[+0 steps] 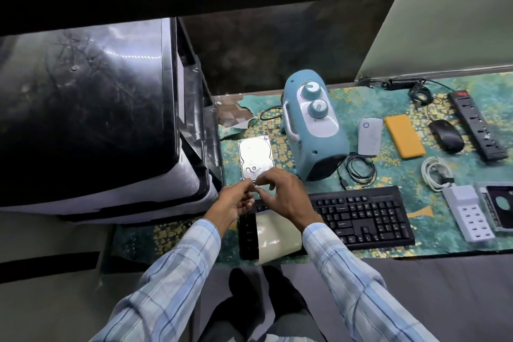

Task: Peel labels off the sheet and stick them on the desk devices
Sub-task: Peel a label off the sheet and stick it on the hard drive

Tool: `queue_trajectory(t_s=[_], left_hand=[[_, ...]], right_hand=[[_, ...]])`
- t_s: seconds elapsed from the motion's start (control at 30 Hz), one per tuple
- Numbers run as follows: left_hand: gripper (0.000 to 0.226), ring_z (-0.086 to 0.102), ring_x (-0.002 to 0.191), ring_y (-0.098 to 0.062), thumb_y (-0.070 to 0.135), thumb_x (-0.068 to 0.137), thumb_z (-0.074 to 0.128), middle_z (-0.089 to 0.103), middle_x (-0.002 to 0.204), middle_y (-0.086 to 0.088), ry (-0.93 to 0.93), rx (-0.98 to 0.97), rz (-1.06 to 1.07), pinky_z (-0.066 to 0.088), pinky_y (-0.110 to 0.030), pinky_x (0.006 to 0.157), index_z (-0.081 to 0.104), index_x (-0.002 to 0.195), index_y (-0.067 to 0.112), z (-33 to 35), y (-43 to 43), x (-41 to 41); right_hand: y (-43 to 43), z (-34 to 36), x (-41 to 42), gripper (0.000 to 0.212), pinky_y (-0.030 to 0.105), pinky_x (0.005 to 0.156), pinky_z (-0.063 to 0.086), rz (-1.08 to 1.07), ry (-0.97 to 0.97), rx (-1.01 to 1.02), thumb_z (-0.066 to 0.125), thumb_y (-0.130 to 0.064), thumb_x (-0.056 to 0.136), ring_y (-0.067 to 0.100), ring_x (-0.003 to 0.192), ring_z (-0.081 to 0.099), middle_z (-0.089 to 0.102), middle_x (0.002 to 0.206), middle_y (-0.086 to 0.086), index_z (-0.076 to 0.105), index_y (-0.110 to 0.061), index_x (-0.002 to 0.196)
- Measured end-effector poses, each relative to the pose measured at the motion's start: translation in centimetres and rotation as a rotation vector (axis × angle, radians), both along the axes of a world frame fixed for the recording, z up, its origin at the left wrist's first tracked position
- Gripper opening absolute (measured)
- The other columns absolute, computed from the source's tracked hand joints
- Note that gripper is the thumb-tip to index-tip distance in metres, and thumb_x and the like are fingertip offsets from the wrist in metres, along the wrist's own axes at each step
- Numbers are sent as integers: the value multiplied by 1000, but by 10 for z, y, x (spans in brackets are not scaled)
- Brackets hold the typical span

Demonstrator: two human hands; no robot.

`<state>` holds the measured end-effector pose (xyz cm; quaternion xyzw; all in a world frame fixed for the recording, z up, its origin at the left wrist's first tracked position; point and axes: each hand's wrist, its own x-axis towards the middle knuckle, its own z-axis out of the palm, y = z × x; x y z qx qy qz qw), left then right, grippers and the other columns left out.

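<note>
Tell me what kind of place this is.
Probably an office or home computer desk: a black keyboard, a bare hard drive, a mouse and a power strip lie on a patterned mat.

We wear a long-sleeved shirt in pale blue and white plaid with thin dark lines, its cuffs closed at both wrists above our bare left hand (231, 201) and right hand (288, 197); dark trousers show below.

An office-like desk: keyboard (361, 216), mouse (446, 135), power strip (478, 125), hard drive (255, 157) and printer (91, 114).
</note>
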<state>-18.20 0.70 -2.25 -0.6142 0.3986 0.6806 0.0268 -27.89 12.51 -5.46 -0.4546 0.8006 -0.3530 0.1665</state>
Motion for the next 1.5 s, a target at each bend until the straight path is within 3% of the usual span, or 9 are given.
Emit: queue_trajectory(t_s=[0.2, 0.33, 0.47, 0.57, 0.8, 1.03, 1.2, 1.37, 1.5], left_hand=[[13, 50, 41, -11, 14, 88, 66, 56, 59, -1, -2, -9, 5, 45, -18, 39, 67, 77, 7, -7, -6, -1], [23, 55, 45, -12, 16, 97, 52, 66, 75, -4, 40, -100, -24, 47, -19, 44, 72, 94, 4, -11, -8, -7], [21, 70, 76, -16, 26, 98, 58, 73, 111, -1, -80, -477, -478, 59, -30, 75, 69, 114, 20, -23, -12, -9], [37, 65, 110, -22, 31, 93, 63, 64, 132, 0, -133, -742, -839, 53, -38, 97, 61, 129, 22, -32, -14, 0], [57, 52, 135, -26, 31, 93, 61, 30, 165, 5, -204, -793, -1196, 46, -41, 108, 48, 146, 16, -36, -21, 4], [58, 55, 131, -32, 29, 90, 61, 36, 163, 0, -244, -777, -1238, 48, -40, 103, 48, 144, 13, -33, -18, 0], [61, 58, 126, -37, 28, 90, 62, 47, 155, -9, -241, -785, -1239, 50, -41, 99, 44, 146, 12, -33, -17, 2], [66, 53, 134, -34, 27, 91, 62, 37, 162, -6, -235, -780, -1232, 46, -42, 105, 39, 152, 11, -32, -16, 1], [59, 56, 129, -32, 30, 90, 61, 43, 158, -4, -199, -776, -1195, 49, -43, 101, 47, 145, 14, -33, -19, 7]], right_hand=[[-9, -6, -3, 6, 28, 67, 56, -32, -116, 6, 77, -22, 85, 6, 70, 62, 72, 85, -13, 73, -26, 88], [-25, -17, -15, 3, 25, 69, 57, -255, -341, -75, 76, -22, 87, 6, 75, 70, 75, 80, -11, 77, -22, 84], [-53, -37, -30, 6, 33, 77, 60, -449, -541, -68, 75, -22, 85, 12, 79, 73, 77, 80, -7, 79, -19, 82], [-72, -49, -38, 7, 37, 74, 63, -503, -608, -40, 75, -20, 81, 15, 75, 73, 77, 76, -6, 80, -19, 77], [-104, -51, -48, 11, 25, 66, 55, -576, -631, 59, 73, -11, 80, 11, 71, 71, 74, 69, -8, 80, -15, 72], [-117, -58, -47, 16, 33, 63, 62, -616, -530, 112, 68, -10, 79, 20, 69, 73, 77, 69, 0, 80, -12, 69], [-123, -56, -40, 18, 25, 59, 53, -652, -424, 148, 63, -9, 78, 25, 66, 70, 75, 70, -1, 77, -14, 68], [-125, -54, -44, 16, 31, 65, 48, -684, -415, 147, 79, -17, 78, 29, 74, 63, 72, 84, 5, 64, -15, 85], [-123, -54, -44, 12, 31, 67, 42, -661, -423, 119, 69, -11, 86, 32, 81, 63, 68, 88, 7, 58, -12, 92]])
